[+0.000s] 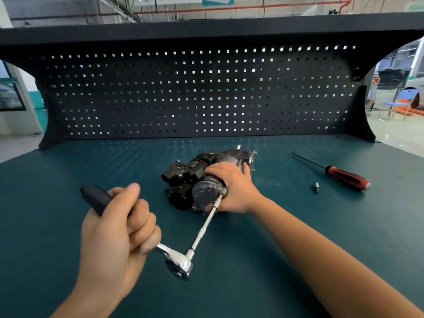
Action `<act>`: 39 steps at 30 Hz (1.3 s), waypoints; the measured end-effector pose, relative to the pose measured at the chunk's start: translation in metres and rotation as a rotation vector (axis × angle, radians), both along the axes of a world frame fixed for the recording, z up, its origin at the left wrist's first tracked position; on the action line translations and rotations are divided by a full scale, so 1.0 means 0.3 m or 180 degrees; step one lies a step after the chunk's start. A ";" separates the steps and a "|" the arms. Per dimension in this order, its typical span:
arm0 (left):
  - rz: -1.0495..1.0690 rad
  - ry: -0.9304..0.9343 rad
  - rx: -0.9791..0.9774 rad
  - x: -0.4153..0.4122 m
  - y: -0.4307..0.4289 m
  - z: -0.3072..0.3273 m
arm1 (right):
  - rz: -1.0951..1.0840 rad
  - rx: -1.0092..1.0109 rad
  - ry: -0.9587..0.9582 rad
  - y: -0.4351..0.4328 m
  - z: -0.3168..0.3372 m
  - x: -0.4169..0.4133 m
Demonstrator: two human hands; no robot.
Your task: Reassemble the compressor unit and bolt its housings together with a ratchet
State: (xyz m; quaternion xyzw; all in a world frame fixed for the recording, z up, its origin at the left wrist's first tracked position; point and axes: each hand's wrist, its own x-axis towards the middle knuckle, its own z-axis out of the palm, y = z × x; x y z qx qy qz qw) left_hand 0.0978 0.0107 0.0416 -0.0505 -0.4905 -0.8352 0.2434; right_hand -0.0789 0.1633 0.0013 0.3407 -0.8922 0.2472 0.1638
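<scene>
The dark metal compressor unit (pixel 195 173) lies on its side on the green bench mat (pixel 68 180), its round grey end cover facing me. My right hand (pixel 231 187) is wrapped over the cylindrical housing, pressing it down. My left hand (pixel 119 228) grips the black handle of a chrome ratchet (pixel 179 263). A long extension bar (pixel 206 223) runs from the ratchet head up to a bolt at the edge of the end cover, beside my right thumb.
A red-and-black screwdriver (pixel 344 175) lies on the mat at the right, with a small loose bit (pixel 316 187) just in front of it. A black pegboard (pixel 202 92) closes off the back of the bench.
</scene>
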 end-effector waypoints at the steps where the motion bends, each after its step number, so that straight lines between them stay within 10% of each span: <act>1: -0.0030 0.0098 -0.0269 0.002 0.011 0.008 | 0.0008 0.0015 0.0011 0.000 0.002 -0.003; 14: -0.0848 0.0920 -0.4501 0.017 0.134 0.050 | 0.0037 0.0133 0.0023 0.005 -0.002 -0.009; 18: -0.0182 0.0924 -0.3357 0.017 0.089 0.045 | 0.0119 0.0338 -0.0209 0.007 0.029 -0.014; 26: -0.0451 -0.1046 0.1766 -0.084 -0.100 -0.069 | 0.0225 0.1434 0.0025 0.046 0.050 -0.029; 39: -0.0263 -0.0134 0.0962 -0.042 -0.049 -0.034 | 0.0032 0.1310 0.0014 0.027 0.046 -0.032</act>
